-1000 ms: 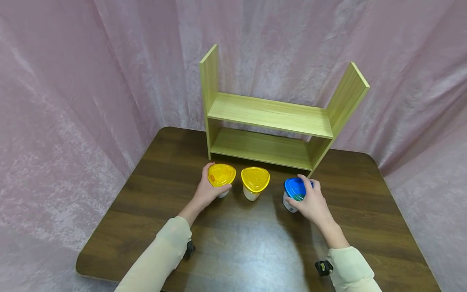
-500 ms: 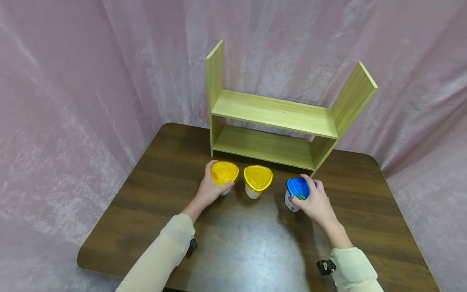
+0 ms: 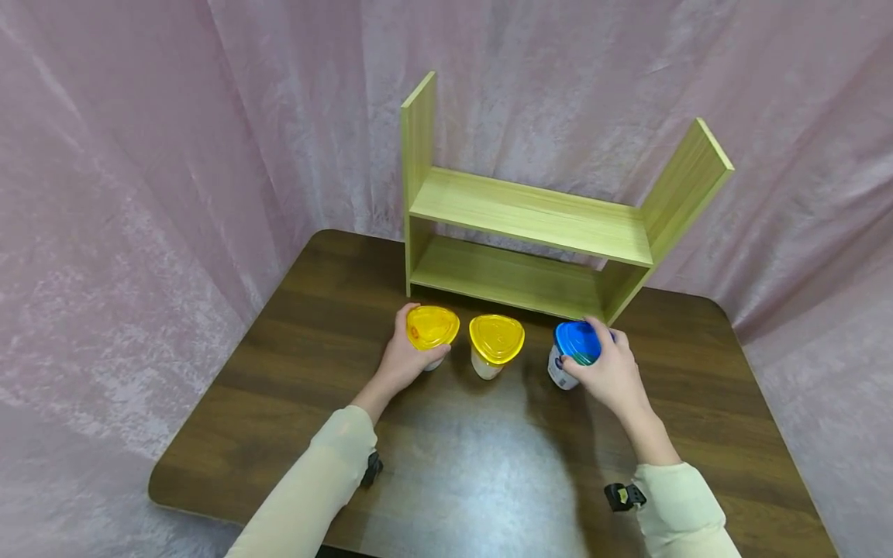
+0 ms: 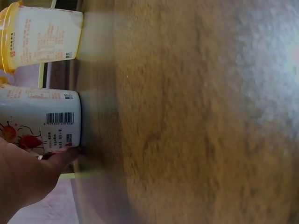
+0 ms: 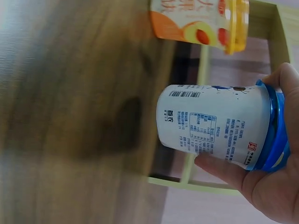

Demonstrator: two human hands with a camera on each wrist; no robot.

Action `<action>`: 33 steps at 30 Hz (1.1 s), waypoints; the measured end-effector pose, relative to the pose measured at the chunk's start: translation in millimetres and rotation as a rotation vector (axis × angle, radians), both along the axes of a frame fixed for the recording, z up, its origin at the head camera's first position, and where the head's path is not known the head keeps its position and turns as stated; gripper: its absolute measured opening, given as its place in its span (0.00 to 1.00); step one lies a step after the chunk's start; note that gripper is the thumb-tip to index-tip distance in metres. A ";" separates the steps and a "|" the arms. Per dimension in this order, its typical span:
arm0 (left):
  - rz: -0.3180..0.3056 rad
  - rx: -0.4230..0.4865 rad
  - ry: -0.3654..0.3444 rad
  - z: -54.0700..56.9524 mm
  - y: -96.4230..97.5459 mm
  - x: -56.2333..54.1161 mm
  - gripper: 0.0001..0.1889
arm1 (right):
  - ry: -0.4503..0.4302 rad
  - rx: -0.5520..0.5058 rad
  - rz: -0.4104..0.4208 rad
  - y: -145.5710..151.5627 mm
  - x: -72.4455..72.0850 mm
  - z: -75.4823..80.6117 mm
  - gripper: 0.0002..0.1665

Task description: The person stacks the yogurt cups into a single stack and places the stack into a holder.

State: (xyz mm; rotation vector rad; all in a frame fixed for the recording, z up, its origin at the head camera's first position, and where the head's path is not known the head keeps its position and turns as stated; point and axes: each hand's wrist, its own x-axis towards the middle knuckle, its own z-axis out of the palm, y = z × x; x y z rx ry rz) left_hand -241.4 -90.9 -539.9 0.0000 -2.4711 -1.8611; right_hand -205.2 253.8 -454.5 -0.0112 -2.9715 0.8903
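Observation:
In the head view my left hand [image 3: 403, 361] grips a white yogurt cup with a yellow lid [image 3: 432, 327], fingers and thumb around its sides. Its barcode side [image 4: 58, 119] faces the left wrist camera, base on the table. Just to its right stands a second yellow-lidded cup [image 3: 496, 339], untouched; the right wrist view shows peach pictures on its wall [image 5: 187, 23]. My right hand [image 3: 614, 376] holds a blue-lidded yogurt cup [image 3: 576, 341] near the lid, thumb on the near side. In the right wrist view that cup's printed wall [image 5: 210, 123] hangs above the table, its shadow apart from the base.
A light wooden two-tier shelf [image 3: 530, 215] stands behind the cups, with upright side panels and nothing on its boards. All this is on a dark brown wooden table [image 3: 279, 403]. Pink curtains [image 3: 174, 194] hang close behind and at both sides.
The right hand has raised the blue-lidded cup and moved it slightly toward the shelf. The left hand keeps its grip in place. The whole head view has shifted a little.

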 end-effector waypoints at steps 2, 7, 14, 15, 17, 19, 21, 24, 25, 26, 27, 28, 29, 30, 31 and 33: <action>-0.001 0.007 0.006 0.7 0.3 0.1 0.53 | 0.023 0.001 -0.001 0.1 -1.4 7.2 0.51; -0.015 0.026 0.005 2.4 3.1 1.5 0.54 | 0.087 0.005 -0.006 -0.4 -4.2 26.0 0.51; -0.001 0.020 -0.008 1.3 4.5 2.2 0.54 | 0.140 -0.037 0.037 -15.5 -8.3 55.3 0.51; 0.001 0.020 -0.011 0.7 4.0 2.1 0.54 | 0.145 -0.048 0.046 -18.9 -9.4 59.1 0.51; -0.001 0.021 -0.008 -0.2 3.0 2.1 0.54 | 0.160 -0.067 0.065 -26.5 -12.8 66.2 0.51; 0.000 0.023 -0.005 -1.2 1.7 1.8 0.54 | 0.180 -0.086 0.092 -35.2 -17.0 72.5 0.50; -0.002 0.024 -0.004 -1.5 0.5 1.3 0.54 | 0.195 -0.102 0.119 -44.9 -21.9 78.0 0.50; 0.005 0.022 -0.007 -1.3 -1.3 1.5 0.54 | 0.201 -0.114 0.159 -59.9 -27.6 84.5 0.49; 0.008 0.021 -0.008 -1.0 -1.6 1.7 0.54 | 0.196 -0.116 0.171 -64.6 -29.2 86.1 0.49; 0.010 0.021 -0.008 -0.9 -1.8 1.7 0.54 | 0.188 -0.117 0.183 -69.2 -30.6 87.5 0.49; 0.010 0.020 -0.008 -0.8 -1.9 1.5 0.54 | 0.182 -0.115 0.190 -73.4 -32.2 88.6 0.49; 0.011 0.021 -0.008 -0.5 -1.8 1.5 0.54 | 0.177 -0.113 0.198 -77.3 -33.8 89.6 0.48; 0.009 0.020 -0.008 0.1 -1.5 1.5 0.54 | 0.173 -0.108 0.203 -81.2 -35.3 90.5 0.48; 0.007 0.022 -0.008 0.5 -1.2 1.5 0.54 | 0.169 -0.105 0.208 -84.8 -36.8 91.2 0.48; 0.006 0.022 -0.009 0.8 -0.7 1.6 0.54 | 0.167 -0.104 0.211 -88.3 -38.4 91.6 0.48; 0.004 0.024 -0.012 1.2 0.5 1.8 0.53 | 0.164 -0.102 0.218 -95.2 -41.3 91.7 0.49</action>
